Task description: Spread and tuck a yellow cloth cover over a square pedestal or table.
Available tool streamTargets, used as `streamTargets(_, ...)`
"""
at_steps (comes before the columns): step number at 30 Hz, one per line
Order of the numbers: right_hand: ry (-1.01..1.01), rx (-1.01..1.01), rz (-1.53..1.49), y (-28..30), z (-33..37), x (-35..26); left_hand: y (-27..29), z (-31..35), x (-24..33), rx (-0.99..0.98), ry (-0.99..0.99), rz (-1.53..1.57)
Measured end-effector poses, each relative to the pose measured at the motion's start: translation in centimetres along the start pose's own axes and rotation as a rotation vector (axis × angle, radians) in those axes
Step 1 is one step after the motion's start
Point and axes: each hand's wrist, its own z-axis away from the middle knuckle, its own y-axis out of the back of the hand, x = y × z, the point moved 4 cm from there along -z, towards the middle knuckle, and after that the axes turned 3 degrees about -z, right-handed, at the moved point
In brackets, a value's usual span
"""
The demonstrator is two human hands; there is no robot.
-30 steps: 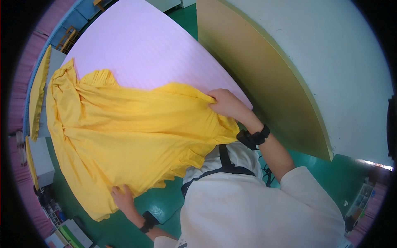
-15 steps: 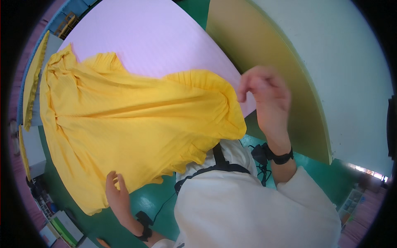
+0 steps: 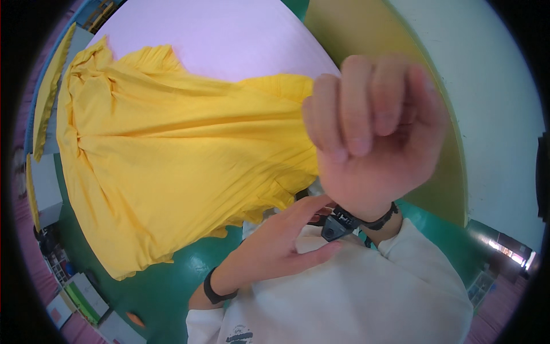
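Note:
Close before the camera at the right, my right hand point(image 3: 372, 132) is raised, palm in view, its fingers loosely bent and apart with nothing in them. A black strap point(image 3: 385, 219) with a small dark box-shaped device point(image 3: 339, 225) circles that wrist. My left hand point(image 3: 281, 238) reaches across my body to it, thumb below and fingers above the device; whether they press on it I cannot tell. Left of the hands, a yellow cloth point(image 3: 189, 143) with ruffled edges lies spread and creased over a pale lilac table point(image 3: 229, 34), its near part hanging down.
A pale board with a yellowish edge point(image 3: 452, 166) rises at the right. Strips of yellow ruffled cloth point(image 3: 51, 97) hang at the far left. Below is a green floor point(image 3: 195, 269), with boxes point(image 3: 86, 298) and a small orange thing point(image 3: 136, 319) at lower left.
My left hand has left the cloth's lower edge and come right, to my right wrist. My right hand has risen nearer the camera. The cloth sits slightly higher in view.

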Motion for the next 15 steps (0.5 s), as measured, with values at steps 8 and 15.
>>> streamTargets(8,-0.106,0.093,0.448,-2.3,1.5,5.0,-1.0,-0.3,-1.3,-0.132,0.063,-0.138)
streamTargets(15,-0.076,-0.095,0.867,-5.4,2.0,7.5,0.6,-0.7,-3.1,-0.056,-0.123,-0.008)
